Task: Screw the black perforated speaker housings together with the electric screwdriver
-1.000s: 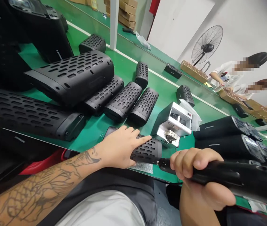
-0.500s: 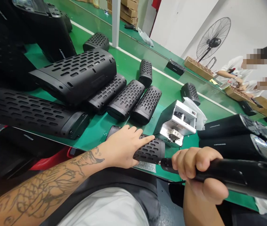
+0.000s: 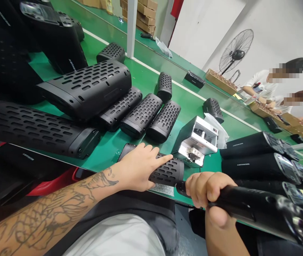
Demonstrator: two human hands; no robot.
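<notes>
My left hand [image 3: 140,165] lies over a small black perforated speaker shell [image 3: 167,172] at the near edge of the green bench [image 3: 151,76], fingers wrapped on its top, index finger stretched along it. My right hand [image 3: 206,190] is closed round a black electric screwdriver [image 3: 258,209]. The tool's tip touches the right end of that shell. Just beyond the shell stands a grey metal screw feeder box [image 3: 196,140].
Several black perforated shells, small [image 3: 140,115] and large [image 3: 87,87], lie across the bench to the left. Long black housings [image 3: 255,144] are stacked at right. Two other people work at the far right beside a standing fan [image 3: 235,53] and cardboard trays [image 3: 219,80].
My right hand and the screwdriver have shifted slightly left and closer to the shell's end. My left hand keeps its hold on the shell.
</notes>
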